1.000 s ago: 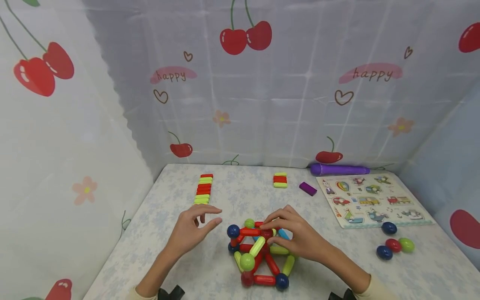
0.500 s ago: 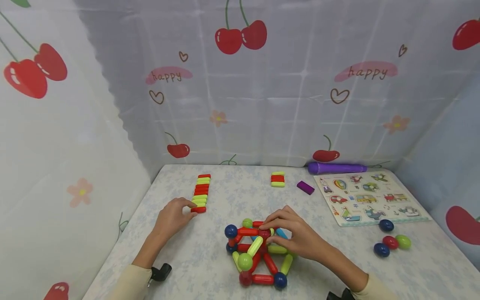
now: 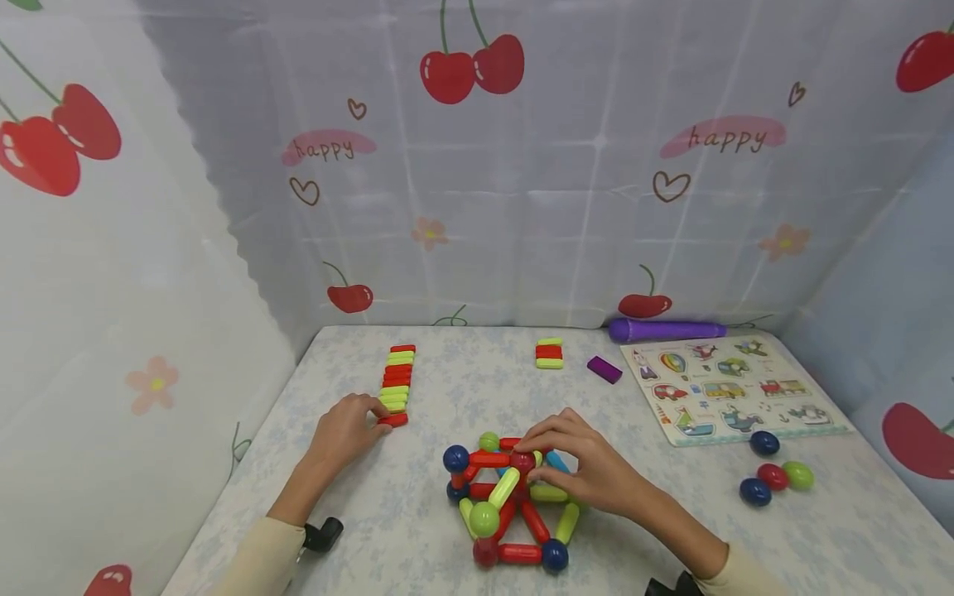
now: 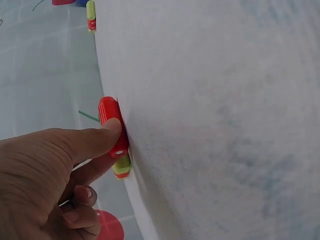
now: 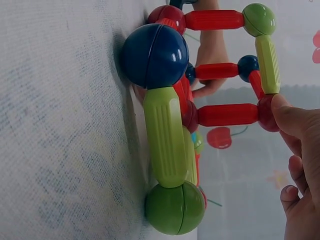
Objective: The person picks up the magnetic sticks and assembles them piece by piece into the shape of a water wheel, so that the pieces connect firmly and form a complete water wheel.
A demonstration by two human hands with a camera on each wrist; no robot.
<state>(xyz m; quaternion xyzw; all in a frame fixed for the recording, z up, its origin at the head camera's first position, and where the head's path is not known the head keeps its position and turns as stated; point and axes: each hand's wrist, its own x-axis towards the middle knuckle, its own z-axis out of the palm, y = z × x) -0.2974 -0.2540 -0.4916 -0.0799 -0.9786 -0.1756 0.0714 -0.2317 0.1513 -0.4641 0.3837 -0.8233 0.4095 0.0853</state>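
Pinching a glossy red rod point(image 3: 392, 420) at the row's point(image 3: 397, 377) end is the left hand point(image 3: 346, 428). A rod-and-ball frame point(image 3: 510, 509) of smooth plastic is gripped at its top red ball point(image 3: 522, 461) by the right hand's point(image 3: 589, 468) curled fingertips.

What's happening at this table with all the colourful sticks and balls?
A person is handling a toy frame of rods and balls in the middle of the table. The right hand rests on top of the frame, fingertips at a dark red ball. The left hand has reached to a row of red and green rods and pinches the nearest red rod. Four loose balls and a picture puzzle board lie to the right.
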